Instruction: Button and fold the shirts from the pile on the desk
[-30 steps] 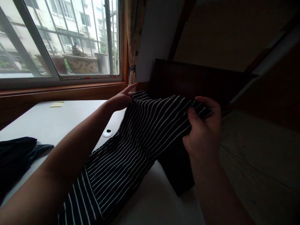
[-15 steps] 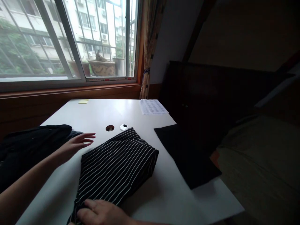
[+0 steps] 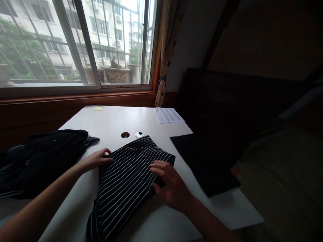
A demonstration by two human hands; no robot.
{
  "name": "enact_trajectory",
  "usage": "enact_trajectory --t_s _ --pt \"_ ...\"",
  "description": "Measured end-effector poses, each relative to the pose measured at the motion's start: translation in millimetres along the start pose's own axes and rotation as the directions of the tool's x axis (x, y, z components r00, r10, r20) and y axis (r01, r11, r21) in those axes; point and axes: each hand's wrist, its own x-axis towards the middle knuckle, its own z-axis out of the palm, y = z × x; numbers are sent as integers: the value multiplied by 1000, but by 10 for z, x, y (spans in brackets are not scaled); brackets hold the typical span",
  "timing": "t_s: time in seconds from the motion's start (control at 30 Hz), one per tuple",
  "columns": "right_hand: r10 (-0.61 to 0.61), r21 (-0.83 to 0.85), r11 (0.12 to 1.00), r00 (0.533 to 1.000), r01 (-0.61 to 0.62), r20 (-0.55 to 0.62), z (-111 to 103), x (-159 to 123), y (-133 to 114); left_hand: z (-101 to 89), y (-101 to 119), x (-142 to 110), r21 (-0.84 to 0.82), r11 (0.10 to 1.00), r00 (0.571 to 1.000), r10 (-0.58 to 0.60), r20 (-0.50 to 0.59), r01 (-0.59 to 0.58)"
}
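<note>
A black garment with thin white stripes point(image 3: 128, 174) lies folded on the white table, running from the near edge towards the middle; its exact kind does not show. My left hand point(image 3: 97, 159) is at the garment's upper left edge, its fingers slightly bent and apart from the thumb, the tips touching or just over the cloth. Over the right edge hovers my right hand point(image 3: 171, 185), fingers curved, thumb spread from them. I see no cloth gripped in either hand. Part of the garment's right side is hidden behind the right hand.
Dark clothes point(image 3: 58, 154) are heaped on the left of the white table point(image 3: 118, 117). A flat black cloth point(image 3: 202, 164) lies along the right edge. Printed sheets point(image 3: 169, 115), a yellow note point(image 3: 98, 108), a cable hole point(image 3: 125, 134) and a round cover point(image 3: 139, 134) are farther back.
My right hand has let go of the garment's near end and moved up to its right edge. My left hand has come to the upper left edge. The view has shifted slightly left.
</note>
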Motion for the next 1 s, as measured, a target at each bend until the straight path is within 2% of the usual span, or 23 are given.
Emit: enact_trajectory --t_s 0.03,0.07,0.1,0.17,0.23,0.3,0.4,0.57,0.7,0.77,0.83,0.9,0.93,0.97,1.0 --pt "131 -49 989 983 -138 -127 -53 -75 159 -8 22 17 11 1000 1000 -2 18 2" --pt "246 -68 960 936 -271 -252 -69 -151 314 -17 43 23 15 1000 999 -1 32 1" --pt "357 -41 920 878 -389 -317 -51 -220 455 -27 63 20 8 1000 999 0 43 0" --pt "575 117 814 762 -569 -298 55 -308 673 -48 96 -7 -51 999 998 -4 60 7" --pt "717 263 696 668 -668 -201 183 -310 781 -62 118 -51 -162 986 997 -18 70 29" --pt "764 318 634 633 -705 -122 257 -239 796 -63 124 -97 -271 961 996 -40 83 62" --pt "749 258 653 657 -712 -86 222 -104 747 -40 92 -144 -364 928 994 -56 91 85" --pt "686 -34 719 717 -694 -128 22 -134 758 -31 -25 -188 -409 910 997 -52 59 71" --pt "608 -220 748 779 -627 -153 -26 -323 809 -87 -60 -242 -355 933 998 -53 33 61" --pt "544 -297 770 824 -565 -156 -20 -391 821 -104 -41 -290 -254 967 999 -29 -38 19" --pt "483 -336 797 864 -501 -143 -17 -423 828 -89 11 -384 -86 994 976 55 -213 -75" --pt "447 -346 817 885 -462 -128 -30 -422 833 -19 101 -556 134 974 896 219 -387 -180" --pt "437 -352 821 892 -450 -120 -43 -414 835 43 159 -676 235 945 855 309 -417 -227" --pt "426 -362 824 898 -435 -109 -58 -404 838 127 223 -814 319 906 830 393 -396 -277" --pt "413 -377 827 906 -416 -94 -73 -395 841 233 287 -963 364 869 832 454 -319 -335"
